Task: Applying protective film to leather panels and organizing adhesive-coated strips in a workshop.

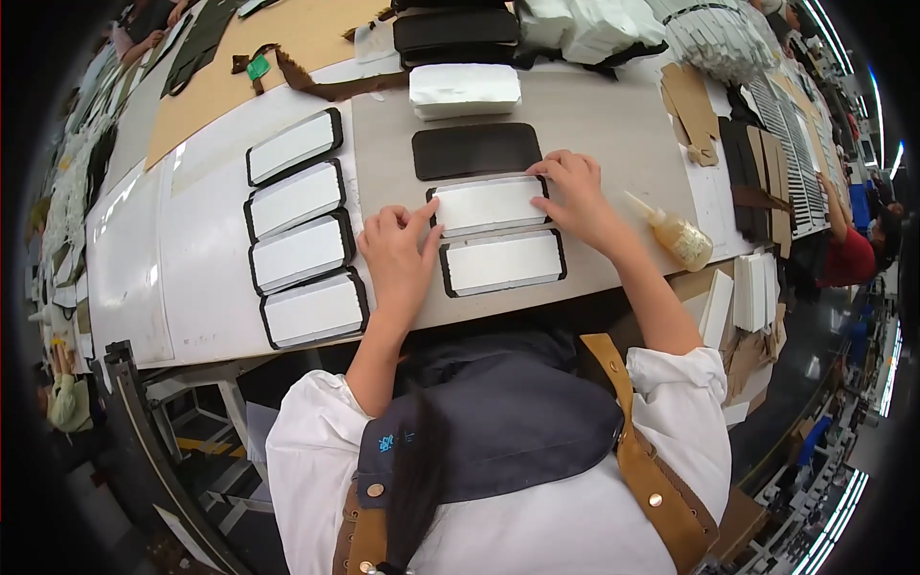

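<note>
Head: left hand (397, 257), right hand (578, 195) half-spread, touching white panel (485, 205) nearside of black panel (476, 151); I'd guess light, stiff; pinch ends.

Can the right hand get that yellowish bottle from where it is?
Probably yes: the yellowish bottle lies just to the right of the right hand, with nothing visible blocking it. The hand would first leave the white piece.
</note>
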`<state>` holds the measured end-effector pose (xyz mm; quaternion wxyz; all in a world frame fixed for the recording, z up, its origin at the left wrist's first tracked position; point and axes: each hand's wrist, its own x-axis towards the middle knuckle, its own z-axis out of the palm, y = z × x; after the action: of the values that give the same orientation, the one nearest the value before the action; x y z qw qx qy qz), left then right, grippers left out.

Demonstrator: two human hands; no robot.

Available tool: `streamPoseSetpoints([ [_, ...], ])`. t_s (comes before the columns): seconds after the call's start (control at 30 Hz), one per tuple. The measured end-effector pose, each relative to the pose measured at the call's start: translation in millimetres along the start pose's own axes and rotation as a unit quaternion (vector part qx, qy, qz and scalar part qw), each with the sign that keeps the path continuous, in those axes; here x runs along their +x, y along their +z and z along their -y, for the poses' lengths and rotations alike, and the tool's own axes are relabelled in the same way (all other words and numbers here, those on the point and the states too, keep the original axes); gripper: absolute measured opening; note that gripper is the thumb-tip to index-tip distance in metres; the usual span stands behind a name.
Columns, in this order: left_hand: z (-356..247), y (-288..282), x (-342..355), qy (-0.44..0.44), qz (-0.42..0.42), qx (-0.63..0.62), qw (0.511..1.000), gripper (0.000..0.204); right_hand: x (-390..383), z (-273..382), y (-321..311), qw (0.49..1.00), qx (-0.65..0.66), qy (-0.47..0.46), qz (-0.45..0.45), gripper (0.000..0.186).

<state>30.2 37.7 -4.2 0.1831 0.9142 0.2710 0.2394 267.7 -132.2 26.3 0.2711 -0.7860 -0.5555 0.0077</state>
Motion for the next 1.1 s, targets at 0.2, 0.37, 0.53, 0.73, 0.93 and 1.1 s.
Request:
streamPoseSetpoints([
  [0.2, -3, -4, 2, -0.001, 0.005, -0.004, 1.000, 0.036, -18, 1, 5, 0.999, -0.048, -0.018, -0.014, 0.034],
  [0.37, -7, -5, 3, -0.017, 0.028, -0.001, 0.999, 0.039, -27, 20, 8, 0.995, -0.096, -0.016, -0.013, 0.040],
  [0.53, -33, 31, -5, 0.108, 0.117, -0.055, 0.986, 0.078, -24, 57, 37, 0.978, -0.090, -0.077, 0.173, 0.085],
  [0.73, -19, 19, -8, 0.094, 0.143, 0.059, 0.983, 0.094, -30, 44, 22, 0.974, -0.085, -0.061, 0.202, 0.098],
  [0.93, -15, 8, -9, 0.072, 0.154, 0.064, 0.983, 0.092, -35, 31, 7, 0.980, -0.080, -0.023, 0.179, 0.089],
  [1.1, -6, 5, -18, 0.028, 0.029, -0.070, 0.997, 0.067, -34, -7, 5, 0.902, 0.379, 0.204, -0.012, 0.041],
])
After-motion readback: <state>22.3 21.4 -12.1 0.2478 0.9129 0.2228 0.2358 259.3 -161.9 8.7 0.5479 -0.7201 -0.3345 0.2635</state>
